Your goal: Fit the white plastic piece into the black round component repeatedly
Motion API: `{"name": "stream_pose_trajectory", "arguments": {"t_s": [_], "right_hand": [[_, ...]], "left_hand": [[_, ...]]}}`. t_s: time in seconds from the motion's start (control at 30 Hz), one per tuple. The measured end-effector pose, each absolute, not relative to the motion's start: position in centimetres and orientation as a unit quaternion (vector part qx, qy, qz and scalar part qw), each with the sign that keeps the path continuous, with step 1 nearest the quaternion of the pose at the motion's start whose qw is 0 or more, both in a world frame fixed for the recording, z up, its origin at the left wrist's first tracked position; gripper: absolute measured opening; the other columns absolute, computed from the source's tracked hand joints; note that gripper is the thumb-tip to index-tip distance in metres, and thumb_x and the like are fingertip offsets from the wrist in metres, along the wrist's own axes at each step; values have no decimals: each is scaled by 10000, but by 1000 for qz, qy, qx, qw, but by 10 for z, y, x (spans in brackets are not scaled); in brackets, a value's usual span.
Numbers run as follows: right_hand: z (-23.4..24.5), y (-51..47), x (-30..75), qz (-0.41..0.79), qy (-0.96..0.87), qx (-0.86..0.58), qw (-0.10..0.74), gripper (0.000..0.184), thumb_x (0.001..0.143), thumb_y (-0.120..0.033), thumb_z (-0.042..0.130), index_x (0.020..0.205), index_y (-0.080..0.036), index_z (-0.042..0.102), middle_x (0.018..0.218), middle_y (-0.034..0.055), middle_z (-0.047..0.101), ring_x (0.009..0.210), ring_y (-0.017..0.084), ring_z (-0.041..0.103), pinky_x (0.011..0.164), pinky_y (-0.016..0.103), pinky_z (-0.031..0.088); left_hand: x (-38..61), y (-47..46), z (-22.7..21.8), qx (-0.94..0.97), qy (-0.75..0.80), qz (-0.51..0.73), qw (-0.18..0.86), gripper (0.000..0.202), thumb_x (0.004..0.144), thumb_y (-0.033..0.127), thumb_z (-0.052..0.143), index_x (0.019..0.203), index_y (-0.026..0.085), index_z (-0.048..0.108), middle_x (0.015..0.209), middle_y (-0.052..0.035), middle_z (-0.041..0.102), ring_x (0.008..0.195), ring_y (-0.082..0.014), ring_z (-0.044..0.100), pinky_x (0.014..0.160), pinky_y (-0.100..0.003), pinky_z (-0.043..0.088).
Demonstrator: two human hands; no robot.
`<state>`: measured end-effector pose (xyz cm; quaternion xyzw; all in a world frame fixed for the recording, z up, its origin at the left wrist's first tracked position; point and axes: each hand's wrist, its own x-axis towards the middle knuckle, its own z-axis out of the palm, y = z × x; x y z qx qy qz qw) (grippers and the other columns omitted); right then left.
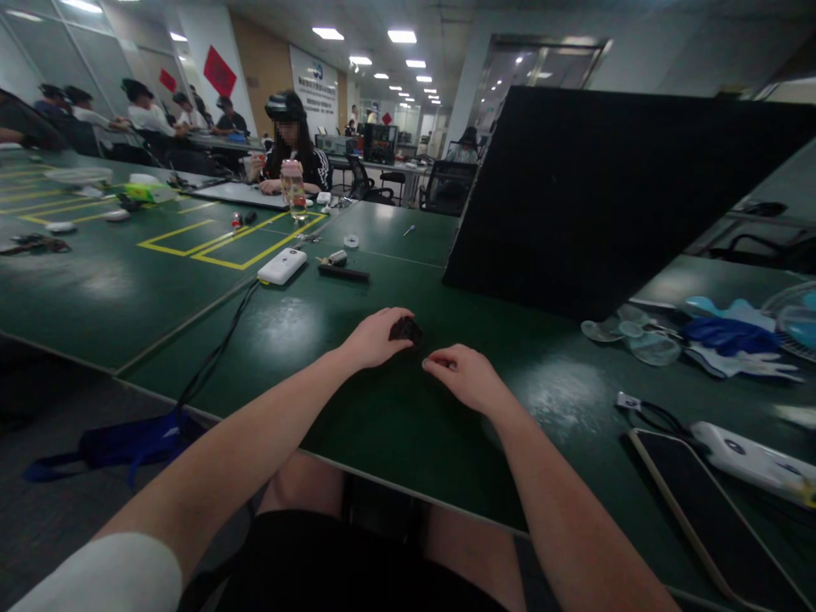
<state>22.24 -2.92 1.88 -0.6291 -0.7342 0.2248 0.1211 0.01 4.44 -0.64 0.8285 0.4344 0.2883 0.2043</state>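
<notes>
My left hand (376,337) rests on the dark green table (395,416) with its fingers curled around a small black object (406,330). Just to its right, my right hand (460,374) lies on the table with thumb and fingers pinched together; whatever is between them is too small to make out. Both forearms reach in from the bottom of the head view.
A large black panel (605,195) leans at the right. A white power bank (281,266) with a black cable, a small black bar (344,273), gloves (727,340), a phone (707,518) and another white device (758,463) lie around. A person (291,144) sits across; others sit far left.
</notes>
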Motion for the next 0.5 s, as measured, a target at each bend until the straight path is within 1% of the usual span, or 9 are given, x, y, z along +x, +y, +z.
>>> {"name": "stream_pose_trajectory", "arguments": {"t_s": [0.03, 0.1, 0.17, 0.23, 0.27, 0.3, 0.4, 0.43, 0.5], "right_hand": [[18, -30, 224, 213, -734, -635, 114, 401, 901, -493, 626, 1200, -245, 727, 1088, 77, 657, 898, 214, 598, 750, 352, 451], [18, -30, 226, 197, -732, -645, 94, 464, 895, -488, 636, 1296, -259, 682, 1030, 68, 663, 835, 205, 596, 712, 345, 445], [18, -31, 226, 181, -737, -645, 90, 406, 895, -440, 644, 1256, -265, 707, 1014, 64, 667, 828, 203, 599, 710, 341, 447], [18, -30, 225, 168, -740, -641, 112, 314, 896, -415, 643, 1146, -260, 753, 1053, 70, 666, 868, 209, 607, 734, 341, 459], [18, -30, 225, 165, -738, -642, 127, 304, 892, -422, 646, 1119, -254, 759, 1084, 75, 664, 892, 215, 612, 743, 342, 465], [17, -29, 224, 166, -731, -648, 139, 326, 886, -444, 651, 1127, -250, 753, 1111, 82, 662, 907, 221, 616, 743, 342, 470], [14, -26, 225, 170, -703, -673, 154, 477, 883, -535, 630, 1244, -232, 703, 1141, 108, 662, 913, 235, 630, 723, 343, 474], [12, -24, 225, 168, -701, -676, 152, 483, 891, -545, 614, 1245, -228, 703, 1132, 112, 666, 907, 236, 633, 718, 343, 473], [11, -22, 225, 174, -709, -669, 140, 414, 908, -519, 596, 1176, -233, 731, 1076, 99, 683, 874, 227, 634, 703, 342, 466]], "left_hand": [[0, 44, -7, 829, 434, 286, 205, 524, 840, 332, 718, 1333, 245, 561, 1281, -82, 638, 1165, -251, 616, 1046, -436, 489], [0, 45, -9, 829, 435, 284, 206, 531, 839, 341, 720, 1335, 243, 559, 1274, -83, 644, 1154, -251, 623, 1032, -433, 498], [0, 45, -10, 832, 431, 283, 204, 530, 837, 358, 721, 1331, 246, 564, 1259, -85, 653, 1147, -258, 629, 1024, -436, 502], [-2, 45, -10, 837, 427, 283, 193, 528, 835, 375, 722, 1326, 253, 571, 1252, -88, 658, 1156, -271, 629, 1030, -448, 498], [-3, 45, -9, 838, 428, 283, 185, 525, 834, 378, 722, 1323, 257, 575, 1252, -89, 659, 1165, -279, 626, 1039, -456, 492], [-3, 45, -8, 838, 430, 284, 179, 521, 832, 378, 723, 1319, 260, 579, 1255, -89, 659, 1176, -284, 622, 1048, -462, 485], [-4, 45, -6, 841, 430, 279, 173, 523, 831, 367, 724, 1322, 267, 577, 1271, -87, 655, 1197, -287, 614, 1069, -466, 471], [-4, 45, -5, 844, 426, 277, 174, 528, 832, 362, 722, 1329, 268, 572, 1280, -86, 652, 1199, -285, 614, 1070, -465, 471], [-4, 44, -5, 848, 419, 274, 174, 536, 836, 356, 718, 1341, 266, 563, 1295, -86, 647, 1199, -283, 615, 1067, -463, 473]]}}
